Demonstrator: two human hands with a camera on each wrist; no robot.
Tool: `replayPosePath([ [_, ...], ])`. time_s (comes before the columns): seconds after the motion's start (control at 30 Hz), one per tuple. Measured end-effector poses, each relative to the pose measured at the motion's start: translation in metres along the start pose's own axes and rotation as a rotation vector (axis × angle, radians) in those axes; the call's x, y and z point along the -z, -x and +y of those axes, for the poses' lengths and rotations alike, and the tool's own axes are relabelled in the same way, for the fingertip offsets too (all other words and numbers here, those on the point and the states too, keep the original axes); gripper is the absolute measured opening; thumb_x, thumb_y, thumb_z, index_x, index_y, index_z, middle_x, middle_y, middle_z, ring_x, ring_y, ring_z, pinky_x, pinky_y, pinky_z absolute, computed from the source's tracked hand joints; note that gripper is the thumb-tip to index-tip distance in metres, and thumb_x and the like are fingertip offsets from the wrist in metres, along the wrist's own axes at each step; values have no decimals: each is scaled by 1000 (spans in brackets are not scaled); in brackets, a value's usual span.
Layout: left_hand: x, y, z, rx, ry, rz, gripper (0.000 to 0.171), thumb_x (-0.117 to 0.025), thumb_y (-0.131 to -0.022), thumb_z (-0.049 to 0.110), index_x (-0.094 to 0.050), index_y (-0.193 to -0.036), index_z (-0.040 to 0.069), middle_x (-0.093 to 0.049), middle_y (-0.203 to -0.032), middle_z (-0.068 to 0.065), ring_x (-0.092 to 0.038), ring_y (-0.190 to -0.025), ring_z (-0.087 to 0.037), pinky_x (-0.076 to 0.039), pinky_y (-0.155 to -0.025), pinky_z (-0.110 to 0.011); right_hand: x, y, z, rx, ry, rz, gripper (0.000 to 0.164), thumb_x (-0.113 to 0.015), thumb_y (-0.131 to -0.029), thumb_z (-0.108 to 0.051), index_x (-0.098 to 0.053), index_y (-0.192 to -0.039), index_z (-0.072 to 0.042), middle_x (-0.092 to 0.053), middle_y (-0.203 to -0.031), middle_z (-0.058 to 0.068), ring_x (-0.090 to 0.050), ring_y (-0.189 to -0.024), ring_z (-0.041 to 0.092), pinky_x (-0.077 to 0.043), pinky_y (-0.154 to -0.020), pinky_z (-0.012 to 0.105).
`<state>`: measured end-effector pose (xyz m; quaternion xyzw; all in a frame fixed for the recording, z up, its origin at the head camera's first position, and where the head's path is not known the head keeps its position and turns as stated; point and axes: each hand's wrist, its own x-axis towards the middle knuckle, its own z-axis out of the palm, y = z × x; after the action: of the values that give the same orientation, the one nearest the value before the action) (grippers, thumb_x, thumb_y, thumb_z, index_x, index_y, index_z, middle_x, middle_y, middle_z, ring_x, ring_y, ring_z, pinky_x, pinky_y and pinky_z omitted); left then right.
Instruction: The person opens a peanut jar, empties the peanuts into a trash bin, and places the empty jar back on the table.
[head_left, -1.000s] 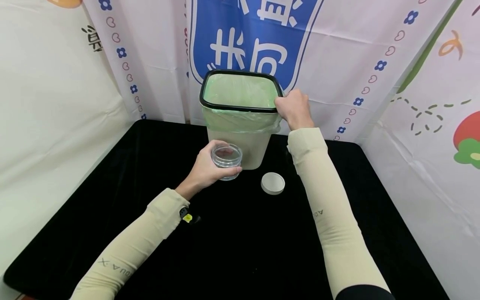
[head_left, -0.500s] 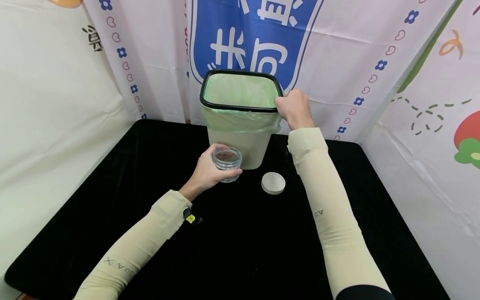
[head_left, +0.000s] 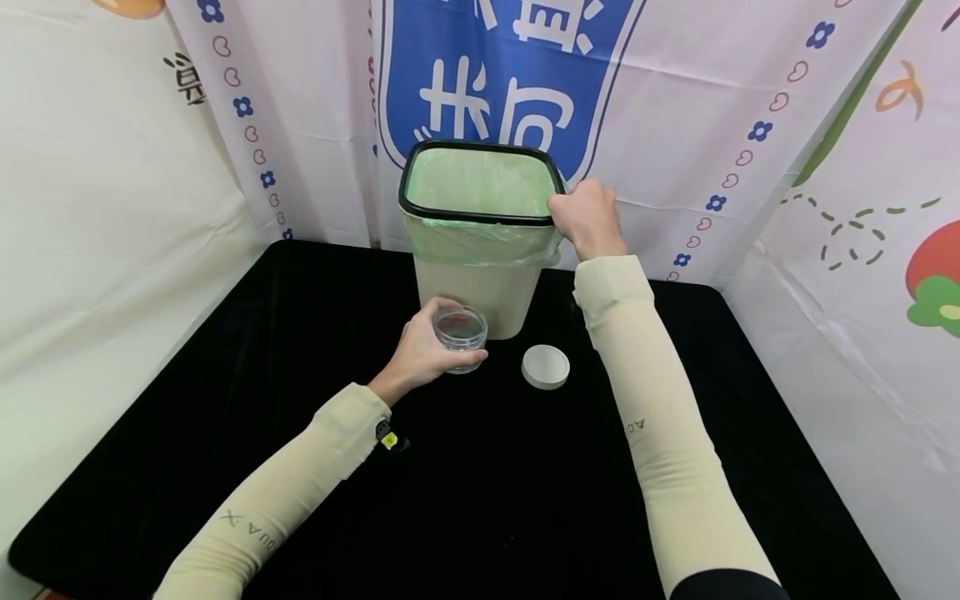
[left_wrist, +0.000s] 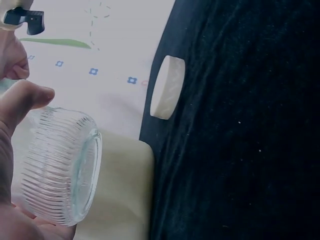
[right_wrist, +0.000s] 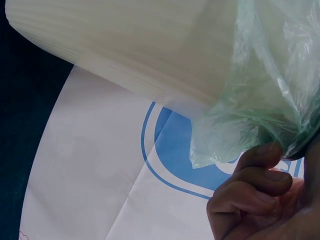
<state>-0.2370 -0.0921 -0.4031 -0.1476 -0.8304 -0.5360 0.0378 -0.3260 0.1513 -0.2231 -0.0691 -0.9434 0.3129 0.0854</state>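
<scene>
A clear glass jar (head_left: 461,330) with ribbed sides is gripped in my left hand (head_left: 426,350), thumb on the near side and fingers behind. Its mouth faces up, and it is held in front of the bin's lower wall. In the left wrist view the jar (left_wrist: 60,167) shows its ridges and thick base. My right hand (head_left: 590,217) grips the right side of the black rim of a beige trash bin (head_left: 480,287). A thin green bag (head_left: 480,242) lines the bin and folds over its outside. In the right wrist view the fingers (right_wrist: 250,195) curl beneath the bag's edge.
A round white lid (head_left: 546,367) lies on the black table (head_left: 480,483), right of the jar. Behind the bin hangs a white cloth (head_left: 675,108) with a blue printed emblem. More printed white cloth (head_left: 97,208) rises along the left side.
My left hand has drawn the jar slightly down and to the right, nearer the lid. The right hand keeps its hold on the bin, which has not moved.
</scene>
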Motion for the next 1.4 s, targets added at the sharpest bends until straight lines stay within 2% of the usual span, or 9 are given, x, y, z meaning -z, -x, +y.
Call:
replayPosePath([
  [0.3, -8, -2, -2, 60, 20, -75, 73, -95, -78, 24, -52, -135, 10, -69, -136, -14, -65, -129, -33, -54, -109, -51, 0, -1, 0, 0, 3, -10, 26, -48, -85, -16, -34, -63, -17, -21, -55, -5, -25, -56, 17, -36, -54, 31],
  [0.63, -19, -3, -6, 74, 57, -86, 75, -96, -76, 20, -50, -133, 6, -66, -139, -16, -64, -134, -32, -52, -113, -50, -1, -1, -1, 6, -1, -8, 27, -48, -86, -16, -34, -63, -17, -21, -55, -5, -24, -56, 16, -35, -54, 31],
  [0.93, -30, -5, -9, 94, 41, -93, 74, -96, -76, 17, -49, -132, 8, -68, -139, -15, -63, -134, -32, -51, -113, -50, -1, -1, -2, 1, -1, -11, 25, -48, -85, -17, -34, -64, -17, -21, -56, -5, -24, -58, 18, -35, -56, 32],
  [1.27, -32, -8, -18, 132, 79, -149, 70, -93, -80, 17, -48, -133, 12, -67, -137, -12, -64, -131, -29, -52, -111, -52, -4, -2, 0, 10, -15, -12, 31, -47, -87, -16, -35, -58, -18, -23, -50, -6, -20, -49, 14, -31, -49, 30],
  [1.4, -33, -10, -18, 139, 65, -163, 70, -94, -80, 19, -48, -132, 13, -69, -135, -10, -64, -130, -28, -51, -113, -52, -3, -1, 1, 5, -18, -8, 32, -47, -87, -16, -35, -58, -19, -23, -49, -6, -20, -48, 14, -30, -48, 30],
])
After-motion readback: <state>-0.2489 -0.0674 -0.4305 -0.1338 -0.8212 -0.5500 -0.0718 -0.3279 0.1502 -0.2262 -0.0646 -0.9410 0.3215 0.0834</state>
